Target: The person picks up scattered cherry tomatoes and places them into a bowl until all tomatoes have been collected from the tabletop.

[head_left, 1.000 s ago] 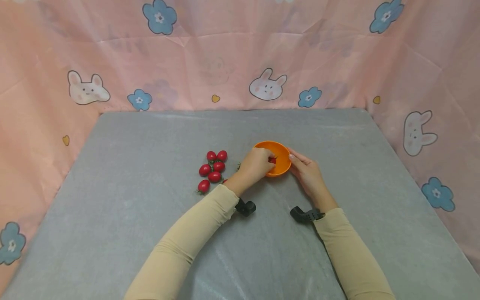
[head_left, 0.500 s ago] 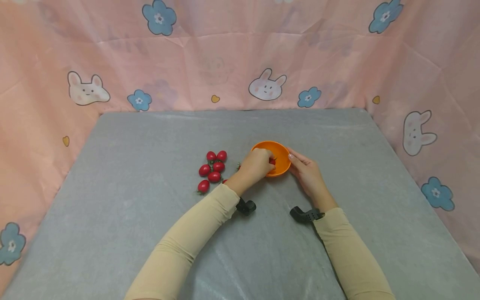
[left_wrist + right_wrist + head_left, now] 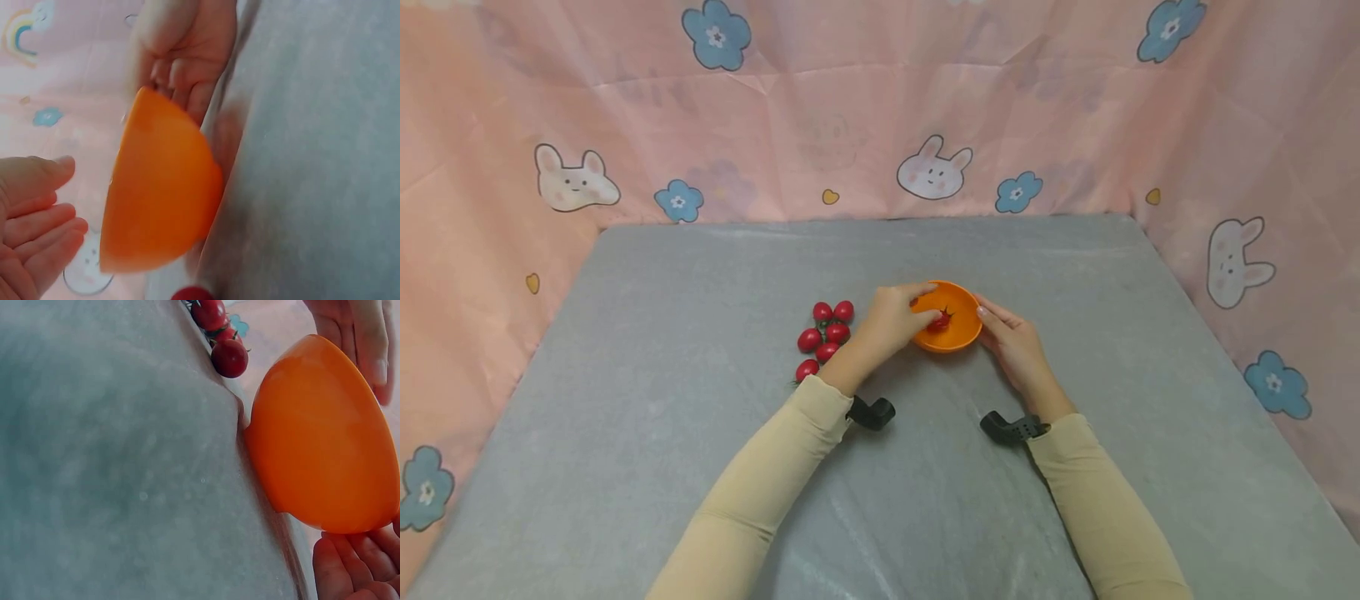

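Note:
An orange bowl (image 3: 964, 333) stands upright on the table, and a red cherry tomato (image 3: 942, 320) with a green calyx lies inside it. My left hand (image 3: 889, 323) is over the bowl's left rim, thumb and fingers apart. In the left wrist view that same hand (image 3: 39, 222) holds nothing. At the bowl's right side my right hand (image 3: 1017, 346) grips the rim, thumb on top and fingers against the outer wall. The right wrist view has its fingers (image 3: 357, 562) against the bowl (image 3: 322, 437). Several cherry tomatoes (image 3: 837, 333) lie left of the bowl.
A grey cloth covers the table (image 3: 662, 400). Behind it and at both sides hangs a pink curtain (image 3: 820, 100) with bunnies and blue flowers. Part of the tomato group is hidden behind my left forearm (image 3: 775, 475). Each wrist wears a black mount (image 3: 1011, 428).
My left hand has let go of the tomato inside the bowl. Its fingers have spread, and the hand has drawn back to the left. The right hand keeps its grip on the bowl.

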Tool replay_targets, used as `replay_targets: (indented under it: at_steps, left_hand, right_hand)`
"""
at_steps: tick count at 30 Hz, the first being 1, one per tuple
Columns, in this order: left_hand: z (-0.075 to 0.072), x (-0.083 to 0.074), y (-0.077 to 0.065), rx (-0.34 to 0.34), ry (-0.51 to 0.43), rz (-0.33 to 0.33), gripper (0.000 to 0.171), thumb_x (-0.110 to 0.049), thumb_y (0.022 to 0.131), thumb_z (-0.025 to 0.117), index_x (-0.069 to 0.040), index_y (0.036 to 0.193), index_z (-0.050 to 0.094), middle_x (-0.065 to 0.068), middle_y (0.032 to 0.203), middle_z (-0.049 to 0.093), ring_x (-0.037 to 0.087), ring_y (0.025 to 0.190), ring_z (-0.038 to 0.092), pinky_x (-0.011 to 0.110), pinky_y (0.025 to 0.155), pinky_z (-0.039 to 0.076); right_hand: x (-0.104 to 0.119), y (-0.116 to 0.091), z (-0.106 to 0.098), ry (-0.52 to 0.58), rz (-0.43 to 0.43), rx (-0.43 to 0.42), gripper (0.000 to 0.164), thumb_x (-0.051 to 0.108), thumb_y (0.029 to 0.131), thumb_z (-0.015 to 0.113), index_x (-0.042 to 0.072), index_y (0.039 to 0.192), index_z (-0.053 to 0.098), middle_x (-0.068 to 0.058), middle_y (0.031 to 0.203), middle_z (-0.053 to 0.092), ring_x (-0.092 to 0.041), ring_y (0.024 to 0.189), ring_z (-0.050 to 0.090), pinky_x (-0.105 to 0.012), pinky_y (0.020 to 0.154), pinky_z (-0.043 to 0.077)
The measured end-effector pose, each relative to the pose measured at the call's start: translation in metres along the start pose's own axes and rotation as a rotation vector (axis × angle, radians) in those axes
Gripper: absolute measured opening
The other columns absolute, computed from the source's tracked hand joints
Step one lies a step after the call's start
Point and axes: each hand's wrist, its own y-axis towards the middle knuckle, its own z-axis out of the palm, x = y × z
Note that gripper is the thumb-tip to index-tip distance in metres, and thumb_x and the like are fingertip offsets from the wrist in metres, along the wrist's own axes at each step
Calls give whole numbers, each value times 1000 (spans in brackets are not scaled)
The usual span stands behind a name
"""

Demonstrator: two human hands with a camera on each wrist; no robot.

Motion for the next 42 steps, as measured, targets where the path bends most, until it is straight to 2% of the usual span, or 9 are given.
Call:
replay_targets:
  at_steps: [3, 6, 8, 17, 22, 33, 37, 42]
  left_hand:
    - [-8, 7, -6, -25, -90, -25, 48, -24, 93, 70, -13, 139, 60, 6, 140, 62, 24, 120, 63, 33, 98, 55]
    - [-14, 13, -11, -46, -133, -41, 50, -25, 93, 71, -15, 140, 59, 4, 141, 61, 24, 120, 63, 34, 97, 55]
    - [-17, 17, -14, -58, -143, -41, 51, -25, 92, 72, -16, 140, 59, 3, 142, 60, 23, 127, 60, 34, 100, 53]
    - [-20, 33, -24, -98, -199, -67, 51, -24, 91, 73, -15, 139, 60, 3, 142, 61, 25, 128, 60, 36, 101, 52]
    - [-20, 41, -28, -121, -239, -95, 52, -23, 90, 75, -13, 138, 60, 4, 139, 62, 26, 128, 60, 37, 103, 51]
    - [-17, 49, -33, -118, -227, -172, 52, -23, 88, 77, -9, 135, 62, 6, 135, 65, 24, 123, 64, 35, 102, 52]
    - [-15, 52, -33, -116, -236, -187, 51, -23, 87, 78, -9, 134, 63, 7, 133, 67, 25, 121, 65, 36, 101, 52]
    - [-12, 56, -32, -66, -239, -227, 51, -23, 88, 77, -12, 135, 62, 6, 133, 66, 23, 123, 63, 36, 101, 52]
  right_hand:
    - [1, 0, 1, 2, 3, -4, 54, 26, 105, 50, 1, 151, 36, -14, 160, 33, -14, 142, 43, -15, 100, 47]
    - [1, 0, 1, 4, 8, -7, 53, 25, 105, 49, 2, 151, 36, -13, 160, 33, -14, 143, 43, -15, 101, 47]
    - [2, 0, 1, 7, 10, -6, 53, 24, 105, 49, 2, 151, 36, -13, 160, 33, -14, 143, 43, -16, 101, 46]
    - [2, 1, 2, 10, 8, 7, 53, 24, 105, 49, 2, 151, 36, -13, 161, 33, -19, 146, 38, -21, 107, 43]
    - [2, 0, 2, 13, 13, -2, 53, 23, 105, 49, 1, 151, 36, -14, 160, 33, -11, 139, 46, -17, 103, 46]
    - [0, 0, 1, 40, 17, -1, 54, 24, 105, 50, 0, 151, 35, -14, 160, 31, -5, 132, 51, -16, 100, 47]
    - [0, 1, 0, 45, 18, 2, 55, 25, 104, 51, 1, 151, 35, -12, 161, 31, -9, 139, 47, -17, 103, 46]
    - [0, 0, -1, 47, 18, 5, 55, 26, 104, 51, 1, 151, 35, -12, 161, 31, -16, 145, 39, -19, 105, 44]
